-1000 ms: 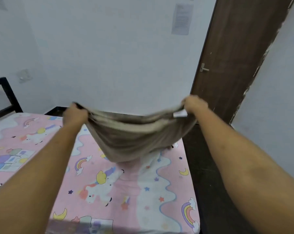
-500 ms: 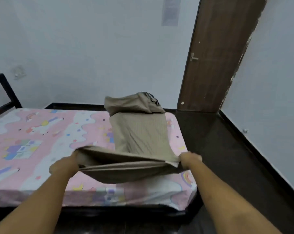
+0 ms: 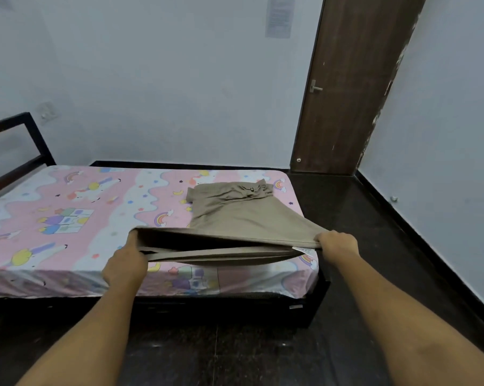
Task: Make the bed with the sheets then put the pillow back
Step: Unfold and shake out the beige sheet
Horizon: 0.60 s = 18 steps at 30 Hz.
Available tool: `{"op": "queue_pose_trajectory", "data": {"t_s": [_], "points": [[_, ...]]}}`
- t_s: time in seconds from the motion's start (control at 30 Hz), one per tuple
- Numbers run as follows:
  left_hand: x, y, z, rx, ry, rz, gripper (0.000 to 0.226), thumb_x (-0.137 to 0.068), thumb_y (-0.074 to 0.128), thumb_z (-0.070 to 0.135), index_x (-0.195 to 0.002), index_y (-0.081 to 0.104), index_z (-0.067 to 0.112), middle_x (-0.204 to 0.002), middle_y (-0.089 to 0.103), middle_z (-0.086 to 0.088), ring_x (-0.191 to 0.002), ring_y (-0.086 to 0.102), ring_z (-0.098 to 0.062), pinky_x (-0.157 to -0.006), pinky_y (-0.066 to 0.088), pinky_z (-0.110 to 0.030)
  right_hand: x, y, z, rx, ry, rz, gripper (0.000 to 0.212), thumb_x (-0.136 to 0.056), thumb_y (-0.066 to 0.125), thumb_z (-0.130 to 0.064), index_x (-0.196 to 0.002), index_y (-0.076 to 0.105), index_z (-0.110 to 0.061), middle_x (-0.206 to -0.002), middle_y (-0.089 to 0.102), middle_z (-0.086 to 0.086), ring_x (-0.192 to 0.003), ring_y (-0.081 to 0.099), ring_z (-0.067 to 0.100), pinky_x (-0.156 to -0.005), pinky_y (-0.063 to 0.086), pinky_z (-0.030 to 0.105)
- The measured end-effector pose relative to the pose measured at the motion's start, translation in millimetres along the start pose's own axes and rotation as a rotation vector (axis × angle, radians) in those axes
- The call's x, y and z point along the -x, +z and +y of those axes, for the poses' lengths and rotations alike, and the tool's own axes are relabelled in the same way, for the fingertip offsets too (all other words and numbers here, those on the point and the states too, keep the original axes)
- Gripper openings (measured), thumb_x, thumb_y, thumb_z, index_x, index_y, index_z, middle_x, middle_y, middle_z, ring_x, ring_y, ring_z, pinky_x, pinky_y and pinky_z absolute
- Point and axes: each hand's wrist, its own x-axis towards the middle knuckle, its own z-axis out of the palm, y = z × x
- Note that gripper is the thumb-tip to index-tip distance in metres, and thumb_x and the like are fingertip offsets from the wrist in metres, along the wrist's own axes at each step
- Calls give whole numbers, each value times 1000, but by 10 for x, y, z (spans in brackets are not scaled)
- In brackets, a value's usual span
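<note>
— Two hands hold that tan sheet [image 3: 243, 218], see? It lies folded on the bed [image 3: 68, 218], over at three o'clock, with the near edge lifted.

— What are the hands doing?

— The left hand [image 3: 125, 264] pinches one corner tight. The right hand [image 3: 338, 243] pinches the other, by the little white tag [image 3: 302, 249].

— How to do it well?

— Keep both corners tight, I think, and pull toward nine o'clock so it opens flat. No pillow anywhere yet.

Two forearms are showing, both bare from wrist to frame edge. No sleeve, watch, ring or glove is appearing on either. Left hand [image 3: 125, 264] and right hand [image 3: 338, 244] are likewise showing uncovered.
</note>
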Motion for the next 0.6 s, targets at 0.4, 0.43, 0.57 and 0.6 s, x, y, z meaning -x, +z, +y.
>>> {"op": "queue_pose_trajectory", "data": {"t_s": [0.4, 0.43, 0.57, 0.6], "points": [[524, 112, 130, 1318, -732, 158, 25, -96, 40, 2, -112, 54, 16, -114, 58, -14, -107, 54, -31, -84, 45, -41, 467, 349, 117, -434, 130, -187, 47, -88, 45, -7, -131, 54, -24, -133, 51, 12, -123, 48, 30, -99, 44, 35], [435, 25, 213, 1481, -739, 65, 25, -95, 38, 0, -96, 57, 17, -99, 59, -8, -101, 53, -27, -82, 45, -39, 397, 242, 125, -518, 139, -134, 45, -87, 46, -6, -129, 57, -19, -131, 55, 15, -121, 52, 32, -97, 44, 34], [257, -395, 440, 1745, -612, -220, 25, -98, 40, 20, -76, 51, 17, -73, 47, 0, -67, 49, -16, -74, 46, -33, 238, -203, 209, -844, 186, 109, 36, -83, 44, 7, -104, 70, -5, -106, 67, 23, -104, 60, 37, -84, 46, 33], [258, -476, 470, 1750, -552, -265, 28, -98, 38, 19, -73, 48, 16, -69, 44, -1, -64, 46, -17, -72, 47, -33, 224, -270, 245, -901, 181, 164, 34, -83, 44, 8, -97, 72, -6, -98, 67, 22, -98, 60, 36, -78, 44, 31]]}}
